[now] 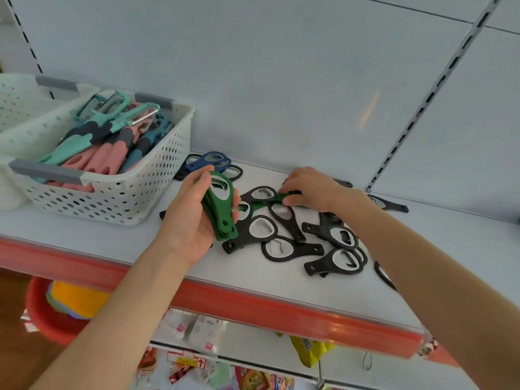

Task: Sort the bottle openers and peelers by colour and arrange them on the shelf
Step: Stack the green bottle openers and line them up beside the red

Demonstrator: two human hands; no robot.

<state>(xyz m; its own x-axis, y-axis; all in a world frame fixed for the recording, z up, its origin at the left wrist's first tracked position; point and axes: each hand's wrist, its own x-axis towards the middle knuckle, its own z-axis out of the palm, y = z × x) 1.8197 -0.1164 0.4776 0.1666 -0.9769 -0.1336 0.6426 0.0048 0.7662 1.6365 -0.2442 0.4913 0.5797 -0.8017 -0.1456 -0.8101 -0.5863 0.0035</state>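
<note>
Colour sorting of bottle openers in progress on shelf (pixel 253 280)
Left hand (pixel 194 218) grasps a stack of green openers (pixel 222 209), evidently collecting that colour; right hand (pixel 309 190) pinches one more green opener (pixel 270 200) among the black openers (pixel 281 235) strewn mid-shelf. Blue openers (pixel 211 161) lie by the back edge; peelers (pixel 107 142) sit unsorted in the basket (pixel 118 204) at the left end. No writing on them is legible

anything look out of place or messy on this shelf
Yes. The black bottle openers lie in a loose, overlapping heap on the shelf, pointing every way. One green opener sits among them, pinched by the right hand, while the left hand holds the green stack. The peelers in the basket are mixed colours too.
</note>
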